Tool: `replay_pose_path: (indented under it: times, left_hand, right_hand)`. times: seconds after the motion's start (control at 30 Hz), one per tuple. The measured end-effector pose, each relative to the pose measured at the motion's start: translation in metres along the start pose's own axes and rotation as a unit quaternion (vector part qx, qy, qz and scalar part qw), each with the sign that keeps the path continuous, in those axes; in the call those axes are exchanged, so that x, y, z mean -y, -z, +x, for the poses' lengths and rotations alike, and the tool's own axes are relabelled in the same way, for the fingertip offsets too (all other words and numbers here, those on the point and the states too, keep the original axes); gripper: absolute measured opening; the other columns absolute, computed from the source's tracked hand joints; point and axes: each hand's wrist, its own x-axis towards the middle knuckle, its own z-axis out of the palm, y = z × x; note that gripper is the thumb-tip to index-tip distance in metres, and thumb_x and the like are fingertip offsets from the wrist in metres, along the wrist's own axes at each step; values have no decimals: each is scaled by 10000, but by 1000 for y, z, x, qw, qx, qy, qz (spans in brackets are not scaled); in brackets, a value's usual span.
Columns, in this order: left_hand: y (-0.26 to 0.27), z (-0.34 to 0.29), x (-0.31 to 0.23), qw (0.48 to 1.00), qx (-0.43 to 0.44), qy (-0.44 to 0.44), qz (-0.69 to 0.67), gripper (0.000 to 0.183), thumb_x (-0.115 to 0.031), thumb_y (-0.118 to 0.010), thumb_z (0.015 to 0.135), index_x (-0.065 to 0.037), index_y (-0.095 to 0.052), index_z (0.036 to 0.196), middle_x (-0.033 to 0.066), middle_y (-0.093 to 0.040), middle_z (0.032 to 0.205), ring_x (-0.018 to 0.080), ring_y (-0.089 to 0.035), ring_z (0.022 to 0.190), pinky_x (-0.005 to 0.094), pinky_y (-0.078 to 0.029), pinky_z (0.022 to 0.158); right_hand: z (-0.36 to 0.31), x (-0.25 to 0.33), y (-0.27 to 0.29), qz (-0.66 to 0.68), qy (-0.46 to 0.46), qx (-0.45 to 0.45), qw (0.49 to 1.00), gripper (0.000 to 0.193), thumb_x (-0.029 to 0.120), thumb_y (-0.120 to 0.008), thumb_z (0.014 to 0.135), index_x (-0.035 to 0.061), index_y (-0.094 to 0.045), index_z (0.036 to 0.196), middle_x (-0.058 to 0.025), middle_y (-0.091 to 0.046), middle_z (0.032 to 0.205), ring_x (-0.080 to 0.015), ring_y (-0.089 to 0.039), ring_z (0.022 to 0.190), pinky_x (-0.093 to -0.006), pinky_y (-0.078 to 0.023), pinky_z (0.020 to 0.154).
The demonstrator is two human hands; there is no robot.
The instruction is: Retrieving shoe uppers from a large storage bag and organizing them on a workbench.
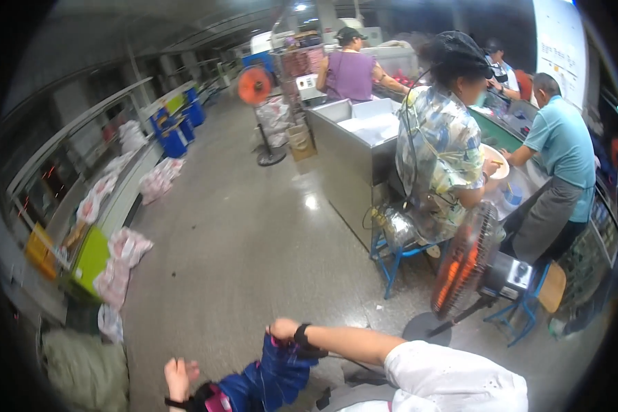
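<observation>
At the lower edge, my right hand, with a black band at its wrist, is closed on a shiny dark blue piece of cloth. The cloth looks like an oversleeve, bunched and wrinkled, with pink at its ends. It runs along my left forearm; whether the arm is inside it I cannot tell. Beyond its lower left end shows my left hand, raised, holding nothing, its fingers loosely bent and apart. A black band circles that wrist too.
A standing fan is close on my right, beside a worker in a patterned shirt seated on a blue-framed stool. Other workers stand around a long bench. Another fan stands farther off. White sacks line the left machine row, near a green sack.
</observation>
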Motion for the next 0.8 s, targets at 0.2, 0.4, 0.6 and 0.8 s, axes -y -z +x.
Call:
replay_pose_path:
  times: [0.2, 0.4, 0.6, 0.8]
  left_hand:
    - [-174, 270, -255, 942, 138, -305, -24, 246, -159, -414, 922, 36, -541, 843, 155, -649, 860, 178, -635, 703, 279, -520, 642]
    - [-379, 469, -450, 838, 288, -420, -197, 299, -248, -436, 941, 20, -569, 923, 114, -632, 998, 160, -611, 852, 266, -498, 703]
    - [-641, 616, -491, 810, 407, -421, -18, 305, -275, -414, 946, -2, -549, 946, 91, -652, 824, 134, -610, 614, 249, -488, 524]
    - [-848, 694, -404, 776, 569, -272, 15, 280, -134, -413, 923, 2, -484, 1157, 159, -592, 1046, 164, -622, 689, 260, -504, 533]
  right_hand:
    - [89, 32, 331, -28, 169, -383, 908, 430, 180, -314, 914, 18, -630, 672, -126, -639, 639, -211, -635, 553, -324, -511, 545]
    - [78, 16, 587, 247, 168, -560, 773, 335, 212, -405, 932, 23, -628, 768, -35, -618, 706, -112, -586, 655, -259, -464, 586]
    - [95, -120, 706, 81, -57, -676, 730, 222, 173, -492, 873, 35, -664, 845, -77, -653, 766, -152, -594, 607, -294, -486, 591]
    - [157, -227, 714, -178, -387, -597, 680, 158, 207, -571, 757, 183, -706, 836, -92, -663, 825, -274, -637, 793, -374, -506, 705]
